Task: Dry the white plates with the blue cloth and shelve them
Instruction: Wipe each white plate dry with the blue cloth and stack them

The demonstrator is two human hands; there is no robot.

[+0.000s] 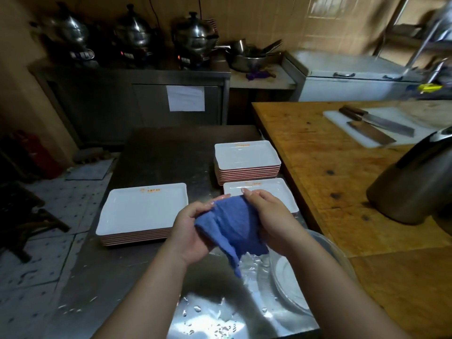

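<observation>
Gripping crumpled blue cloth [231, 223] between left hand [193, 231] and right hand [271, 216], fingers curled, above clear glass bowl [293, 285] holding water; three stacks of white rectangular plates [141, 211] beyond bowl.

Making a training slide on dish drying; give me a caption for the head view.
Both hands, left and right, grip the blue cloth above a steel counter bearing white plate stacks.

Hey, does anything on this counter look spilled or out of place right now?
Water droplets are scattered on the steel counter near the clear bowl. Both hands, left hand and right hand, hold the blue cloth. The plate stacks look tidy.
</observation>
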